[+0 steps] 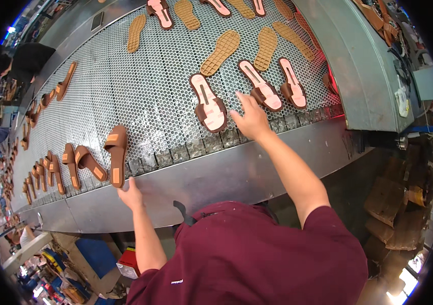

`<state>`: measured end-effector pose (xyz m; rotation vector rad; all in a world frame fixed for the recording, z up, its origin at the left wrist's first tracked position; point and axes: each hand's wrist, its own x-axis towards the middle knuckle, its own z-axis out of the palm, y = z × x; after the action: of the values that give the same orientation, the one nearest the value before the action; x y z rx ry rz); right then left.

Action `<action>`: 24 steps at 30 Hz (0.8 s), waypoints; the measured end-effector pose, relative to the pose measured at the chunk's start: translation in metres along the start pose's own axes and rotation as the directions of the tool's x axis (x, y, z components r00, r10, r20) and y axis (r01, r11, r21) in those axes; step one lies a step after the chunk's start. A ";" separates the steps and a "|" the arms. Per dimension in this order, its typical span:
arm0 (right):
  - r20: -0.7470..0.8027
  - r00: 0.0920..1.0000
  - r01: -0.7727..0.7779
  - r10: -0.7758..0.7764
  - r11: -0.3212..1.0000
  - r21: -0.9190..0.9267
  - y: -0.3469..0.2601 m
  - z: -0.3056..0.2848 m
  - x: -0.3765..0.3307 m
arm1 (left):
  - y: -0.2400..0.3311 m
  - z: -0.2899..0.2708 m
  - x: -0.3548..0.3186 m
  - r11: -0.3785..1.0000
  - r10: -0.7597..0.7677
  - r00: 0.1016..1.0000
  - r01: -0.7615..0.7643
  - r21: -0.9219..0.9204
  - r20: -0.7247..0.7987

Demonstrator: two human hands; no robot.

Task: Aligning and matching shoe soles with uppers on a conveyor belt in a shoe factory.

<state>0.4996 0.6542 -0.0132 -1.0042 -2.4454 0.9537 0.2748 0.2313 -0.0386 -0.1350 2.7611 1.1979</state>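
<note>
My left hand (131,195) is at the near edge of the metal mesh belt (160,86), closed on the heel end of a brown slide sandal (118,152) with tan patches on its strap and heel. Part of its fingers is hidden beneath the heel. My right hand (251,118) hovers over the belt with thumb and fingers apart, holding nothing. Beside its thumb lies a brown sandal with a pink insole (210,107). Another pink-lined sandal (261,86) lies just past its fingertips, and a third (292,84) is farther right.
Tan grid-patterned soles (220,52) lie farther back, among more pink-lined sandals (161,12). Several brown sandals (71,165) line the belt's near left edge. A grey machine housing (369,66) stands at the right, above stacked cardboard (386,198). A metal ledge (201,178) borders the belt.
</note>
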 end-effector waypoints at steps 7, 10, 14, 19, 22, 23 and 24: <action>0.266 0.956 -0.048 0.122 0.962 -0.269 0.018 0.025 0.146 | 0.043 0.060 -0.005 0.779 -0.412 0.909 0.391 -0.490 0.070; 0.242 0.959 -0.051 0.145 0.932 -0.359 0.019 0.044 0.180 | 0.038 0.056 0.000 0.841 -0.371 0.902 0.428 -0.331 0.222; 0.242 0.956 -0.073 0.166 0.934 -0.351 0.005 0.063 0.211 | 0.070 0.120 -0.085 0.889 -0.209 0.685 0.430 -0.156 0.698; 0.137 0.976 -0.089 0.170 0.881 -0.465 0.013 0.065 0.215 | 0.166 0.236 -0.147 0.741 -0.254 0.441 0.661 -0.120 0.861; 0.139 0.967 -0.189 0.215 0.966 -0.178 0.057 0.061 0.233 | 0.178 0.253 -0.137 0.697 -0.271 0.620 0.653 -0.294 0.736; 0.140 0.967 -0.210 0.214 0.977 -0.042 0.066 0.062 0.238 | 0.182 0.252 -0.132 0.710 -0.276 0.677 0.622 -0.330 0.683; 0.223 0.927 -0.354 0.301 0.897 0.264 0.052 0.054 0.234 | 0.177 0.240 -0.122 0.714 -0.259 0.764 0.563 -0.416 0.591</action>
<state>0.3342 0.8242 -0.0770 -1.2920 -2.2027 1.5358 0.3919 0.5316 -0.0547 -0.4348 1.7171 1.6014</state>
